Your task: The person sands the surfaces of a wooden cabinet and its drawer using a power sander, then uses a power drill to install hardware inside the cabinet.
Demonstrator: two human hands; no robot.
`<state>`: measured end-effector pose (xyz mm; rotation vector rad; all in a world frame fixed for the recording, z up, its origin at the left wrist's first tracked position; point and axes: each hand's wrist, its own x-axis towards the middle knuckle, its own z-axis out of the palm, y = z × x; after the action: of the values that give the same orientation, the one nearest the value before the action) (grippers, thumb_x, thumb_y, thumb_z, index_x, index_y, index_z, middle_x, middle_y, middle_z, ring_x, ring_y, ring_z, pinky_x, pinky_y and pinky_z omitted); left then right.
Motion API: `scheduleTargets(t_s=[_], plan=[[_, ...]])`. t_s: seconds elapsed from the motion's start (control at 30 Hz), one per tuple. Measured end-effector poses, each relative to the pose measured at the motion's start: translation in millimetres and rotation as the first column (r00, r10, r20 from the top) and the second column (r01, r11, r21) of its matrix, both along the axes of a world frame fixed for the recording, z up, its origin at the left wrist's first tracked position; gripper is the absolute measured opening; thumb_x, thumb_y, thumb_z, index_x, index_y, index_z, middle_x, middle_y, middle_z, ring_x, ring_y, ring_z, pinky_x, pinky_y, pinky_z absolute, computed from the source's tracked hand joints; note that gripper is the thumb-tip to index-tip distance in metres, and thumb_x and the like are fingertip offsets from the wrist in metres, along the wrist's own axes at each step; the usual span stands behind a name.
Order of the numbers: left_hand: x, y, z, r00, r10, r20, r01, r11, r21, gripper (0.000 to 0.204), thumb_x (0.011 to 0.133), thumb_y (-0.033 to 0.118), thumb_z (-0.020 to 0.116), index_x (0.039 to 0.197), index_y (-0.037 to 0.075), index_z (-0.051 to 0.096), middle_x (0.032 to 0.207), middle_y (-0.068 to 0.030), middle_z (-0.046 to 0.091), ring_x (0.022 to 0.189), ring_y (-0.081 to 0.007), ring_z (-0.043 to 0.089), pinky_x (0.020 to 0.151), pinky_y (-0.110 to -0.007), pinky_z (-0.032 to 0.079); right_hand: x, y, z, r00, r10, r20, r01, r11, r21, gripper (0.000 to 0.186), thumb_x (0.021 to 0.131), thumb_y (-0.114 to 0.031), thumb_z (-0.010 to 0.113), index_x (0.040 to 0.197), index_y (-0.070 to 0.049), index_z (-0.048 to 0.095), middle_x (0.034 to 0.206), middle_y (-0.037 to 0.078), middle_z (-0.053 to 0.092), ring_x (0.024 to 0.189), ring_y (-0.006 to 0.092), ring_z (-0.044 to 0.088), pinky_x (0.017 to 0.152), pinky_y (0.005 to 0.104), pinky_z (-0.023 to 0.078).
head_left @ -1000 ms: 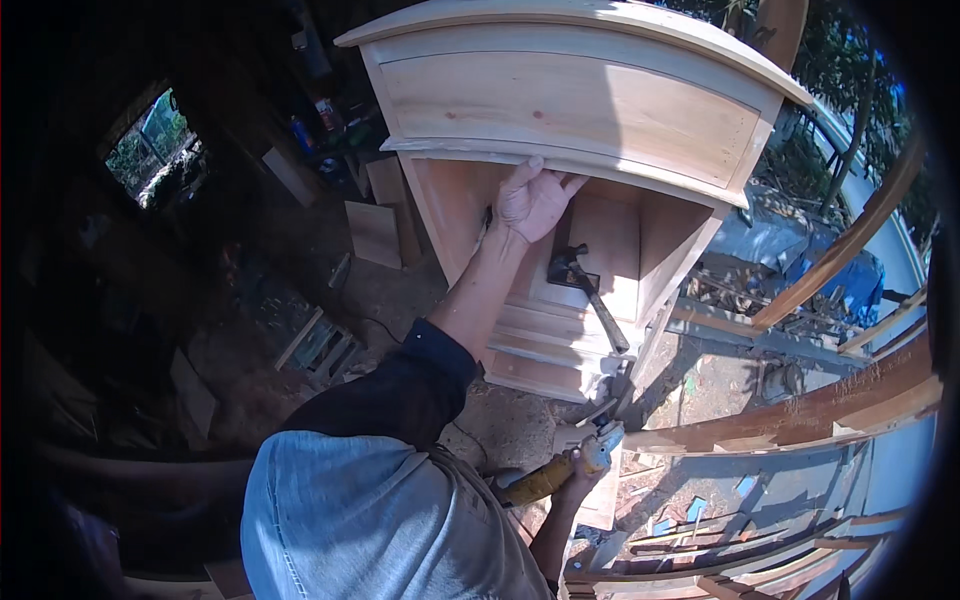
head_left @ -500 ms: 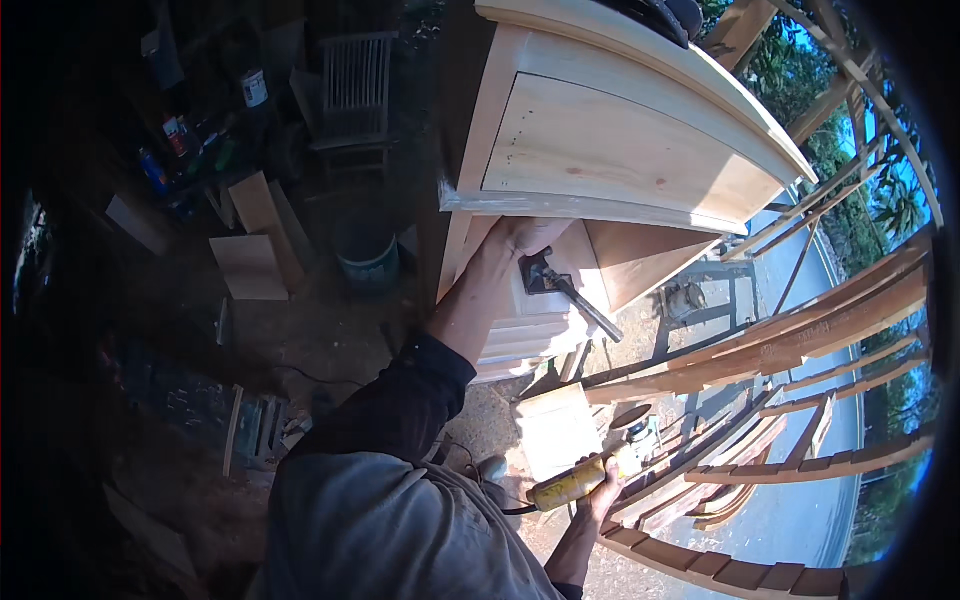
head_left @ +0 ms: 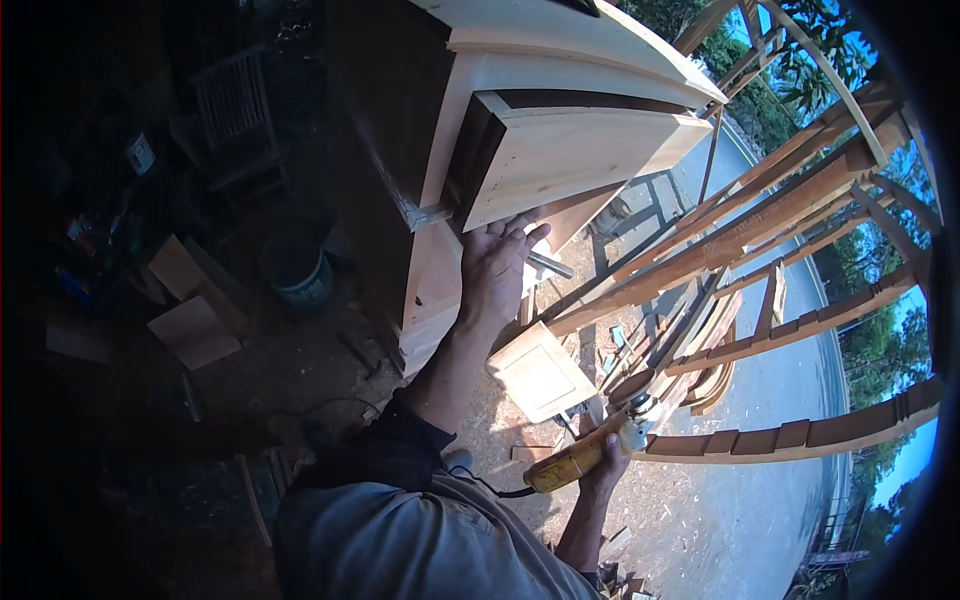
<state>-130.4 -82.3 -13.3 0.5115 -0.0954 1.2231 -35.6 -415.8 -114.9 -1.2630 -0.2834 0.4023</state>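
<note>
A pale wooden drawer (head_left: 590, 150) stands partly out of a wooden cabinet (head_left: 445, 130), its front tilted toward me. My left hand (head_left: 495, 265) is at the drawer's lower edge, fingers curled up against it and partly hidden behind it. Just beyond that hand, the dark handle of a tool (head_left: 550, 264) sticks out from the opening below; its head is hidden. Lower down, my right hand (head_left: 605, 468) is closed round a yellow angle grinder (head_left: 575, 462) with a round disc facing up and away. A black cord runs from its rear end.
A pale framed panel (head_left: 543, 372) lies below the cabinet. Curved wooden beams (head_left: 790, 438) cross the right side beside a grey paved strip (head_left: 740, 510). In the shade at left are a bucket (head_left: 303, 280), a slatted chair (head_left: 235, 110) and loose boards (head_left: 195, 330).
The drawer, flush before, now projects from the cabinet. My left hand has come from inside the lower opening to the drawer's bottom edge. The grinder stays in my right hand as the view shifts.
</note>
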Motion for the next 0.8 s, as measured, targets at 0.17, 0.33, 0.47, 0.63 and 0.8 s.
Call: scheduleTargets(t_s=[0.17, 0.33, 0.47, 0.63, 0.8], plan=[[-18, -22, 30, 0.996, -0.014, 0.092, 0.009, 0.998, 0.056, 0.067, 0.092, -0.002, 0.056, 0.150, 0.008, 0.025, 0.153, -0.0171, 0.034, 0.143, -0.0334, 0.032, 0.115, -0.048, 0.032, -17, -5, 5, 0.995, -0.056, 0.084, 0.056, 0.998, 0.010, 0.063, 0.078, -0.032, 0.076, 0.124, 0.002, 0.049, 0.089, 0.013, 0.062, 0.074, 0.0263, 0.067, 0.066, 0.0387, 0.059], [-19, -17, 23, 0.994, 0.067, -0.086, -0.043, 0.966, 0.255, 0.069, 0.094, 0.004, 0.059, 0.151, 0.007, 0.021, 0.152, -0.0167, 0.034, 0.142, -0.0295, 0.034, 0.116, -0.043, 0.029, -64, -3, 4, 0.963, -0.242, 0.119, 0.239, 0.970, 0.037, 0.062, 0.078, -0.030, 0.077, 0.124, 0.000, 0.049, 0.090, 0.013, 0.063, 0.075, 0.0265, 0.067, 0.066, 0.0390, 0.059], [-26, -10, 6, 0.979, 0.083, -0.186, 0.010, 0.892, 0.453, 0.051, 0.099, 0.009, 0.055, 0.145, 0.001, 0.034, 0.141, -0.0159, 0.046, 0.132, -0.0269, 0.045, 0.110, -0.037, 0.036, -114, -3, 7, 0.912, -0.397, 0.100, 0.398, 0.917, 0.009, 0.059, 0.078, -0.022, 0.078, 0.124, -0.002, 0.047, 0.093, 0.013, 0.064, 0.076, 0.0269, 0.068, 0.066, 0.0383, 0.059], [-39, -25, 6, 0.937, 0.117, -0.330, 0.124, 0.771, 0.625, 0.026, 0.099, 0.011, 0.054, 0.120, -0.005, 0.056, 0.112, -0.0137, 0.062, 0.109, -0.0189, 0.057, 0.094, -0.035, 0.044, -158, -14, 13, 0.798, -0.521, 0.303, 0.561, 0.826, -0.057, 0.066, 0.073, -0.018, 0.079, 0.127, -0.003, 0.044, 0.098, 0.013, 0.062, 0.081, 0.0255, 0.067, 0.073, 0.0379, 0.058], [-38, -17, 8, 0.881, 0.414, -0.229, 0.020, 0.451, 0.893, 0.027, 0.100, 0.018, 0.054, 0.116, -0.003, 0.060, 0.111, -0.0113, 0.064, 0.107, -0.0233, 0.059, 0.092, -0.037, 0.044, -213, 26, 76, 0.592, -0.611, 0.526, 0.767, 0.629, -0.132, 0.080, 0.068, -0.012, 0.083, 0.133, -0.001, 0.038, 0.118, 0.013, 0.055, 0.106, 0.0241, 0.058, 0.092, 0.0366, 0.050]])
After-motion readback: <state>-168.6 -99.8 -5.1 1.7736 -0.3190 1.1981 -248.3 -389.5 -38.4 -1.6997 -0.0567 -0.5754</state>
